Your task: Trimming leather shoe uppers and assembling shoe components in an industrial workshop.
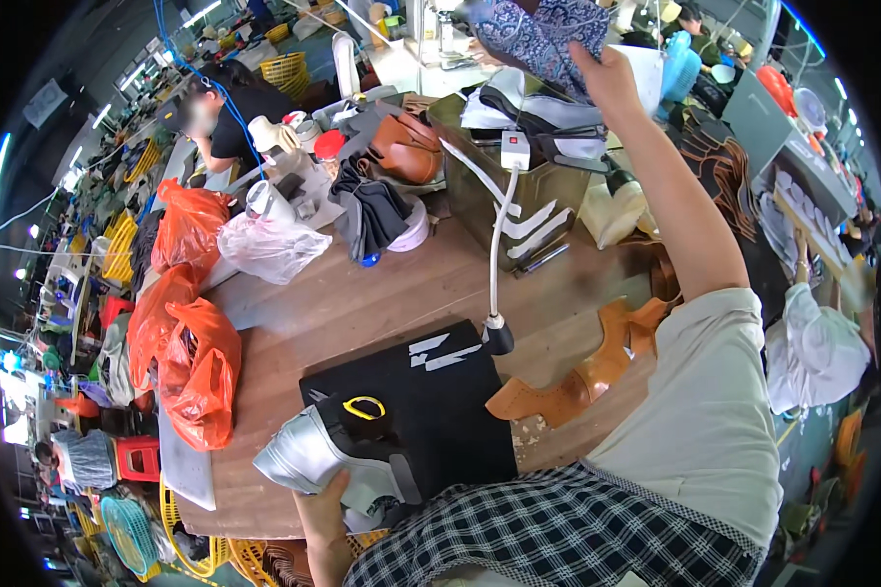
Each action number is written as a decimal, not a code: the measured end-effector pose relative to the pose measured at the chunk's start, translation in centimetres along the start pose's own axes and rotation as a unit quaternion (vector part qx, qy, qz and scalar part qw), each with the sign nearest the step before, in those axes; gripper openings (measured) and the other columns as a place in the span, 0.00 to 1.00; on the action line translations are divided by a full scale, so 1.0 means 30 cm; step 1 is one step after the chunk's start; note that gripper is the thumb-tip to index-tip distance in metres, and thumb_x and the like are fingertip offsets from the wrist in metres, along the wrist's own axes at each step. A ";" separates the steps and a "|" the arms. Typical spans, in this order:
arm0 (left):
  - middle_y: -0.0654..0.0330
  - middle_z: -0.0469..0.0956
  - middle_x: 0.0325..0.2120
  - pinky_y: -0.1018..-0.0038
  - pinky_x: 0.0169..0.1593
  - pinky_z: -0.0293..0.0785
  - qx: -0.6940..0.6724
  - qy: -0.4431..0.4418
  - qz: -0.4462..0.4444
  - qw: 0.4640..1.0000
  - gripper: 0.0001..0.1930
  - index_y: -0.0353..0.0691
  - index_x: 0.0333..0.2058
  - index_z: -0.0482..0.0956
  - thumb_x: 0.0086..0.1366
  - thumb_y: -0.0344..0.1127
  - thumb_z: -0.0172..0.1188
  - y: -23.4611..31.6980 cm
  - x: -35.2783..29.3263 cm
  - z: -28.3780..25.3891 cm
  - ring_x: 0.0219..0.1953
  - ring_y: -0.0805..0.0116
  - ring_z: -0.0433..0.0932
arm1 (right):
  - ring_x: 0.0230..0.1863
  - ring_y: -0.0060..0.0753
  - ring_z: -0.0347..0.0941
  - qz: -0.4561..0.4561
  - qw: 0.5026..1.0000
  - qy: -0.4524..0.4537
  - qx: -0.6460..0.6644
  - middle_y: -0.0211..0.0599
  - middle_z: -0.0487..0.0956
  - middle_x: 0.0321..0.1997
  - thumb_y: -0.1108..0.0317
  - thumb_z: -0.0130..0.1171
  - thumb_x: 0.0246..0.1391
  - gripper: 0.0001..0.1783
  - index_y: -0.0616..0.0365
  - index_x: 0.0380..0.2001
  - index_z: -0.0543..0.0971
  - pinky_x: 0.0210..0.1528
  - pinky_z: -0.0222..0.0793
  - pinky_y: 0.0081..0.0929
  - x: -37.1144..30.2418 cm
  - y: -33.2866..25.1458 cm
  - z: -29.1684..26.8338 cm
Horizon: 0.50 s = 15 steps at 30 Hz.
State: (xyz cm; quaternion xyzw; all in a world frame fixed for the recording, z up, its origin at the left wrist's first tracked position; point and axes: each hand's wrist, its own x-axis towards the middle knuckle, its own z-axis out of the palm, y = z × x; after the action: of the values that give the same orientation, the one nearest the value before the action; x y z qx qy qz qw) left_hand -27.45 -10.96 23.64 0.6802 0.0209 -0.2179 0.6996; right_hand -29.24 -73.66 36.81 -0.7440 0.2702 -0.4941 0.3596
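Observation:
At the near edge of the table, my left hand [325, 501] is closed around a silver-grey shoe upper [313, 452], its fingers partly hidden beneath the piece. The upper rests over a black board [460, 411] that bears several white strips. Just above the upper lies a small yellow loop-shaped thing [364, 407]. My right arm reaches far forward. Its hand [605, 80] grips a blue patterned cloth [538, 44], raised over a box at the back; the thumb shows on the cloth and the other fingers are mostly hidden.
An olive box [470, 186] carries a white power socket [515, 149], its cable running down to the board. Tan leather pieces [587, 367] lie right of the board. Orange bags [201, 372] stand at left, brown leather [406, 147] behind. A person [245, 112] sits at the far left.

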 end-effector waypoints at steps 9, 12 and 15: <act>0.57 0.73 0.48 0.70 0.54 0.68 0.032 -0.021 0.005 0.999 0.35 0.35 0.56 0.66 0.47 0.17 0.65 -0.012 0.033 0.072 0.49 0.65 0.73 | 0.35 0.20 0.75 0.110 0.960 -0.080 0.244 0.27 0.81 0.38 0.62 0.60 0.57 0.13 0.58 0.41 0.79 0.40 0.68 0.20 0.041 -0.007 -0.060; 0.58 0.73 0.48 0.69 0.54 0.68 0.025 -0.023 0.006 0.999 0.34 0.35 0.55 0.66 0.47 0.17 0.64 -0.024 0.034 0.073 0.50 0.65 0.72 | 0.36 0.17 0.74 0.073 0.964 -0.093 0.238 0.26 0.81 0.37 0.60 0.59 0.58 0.13 0.59 0.39 0.80 0.41 0.67 0.19 0.010 -0.010 -0.036; 0.58 0.73 0.48 0.69 0.54 0.68 0.020 -0.023 0.006 1.000 0.34 0.35 0.55 0.66 0.47 0.16 0.64 -0.036 0.032 0.076 0.50 0.65 0.72 | 0.36 0.16 0.73 0.044 0.980 -0.107 0.159 0.25 0.81 0.37 0.60 0.58 0.59 0.13 0.59 0.38 0.80 0.41 0.66 0.19 -0.053 -0.043 0.014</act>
State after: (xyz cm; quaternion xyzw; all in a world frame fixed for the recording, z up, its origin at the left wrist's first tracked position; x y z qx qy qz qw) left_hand -27.55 -13.39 22.47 0.6890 -0.0032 -0.2296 0.6874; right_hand -29.38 -71.57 36.87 -0.7134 0.1800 -0.4321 0.5215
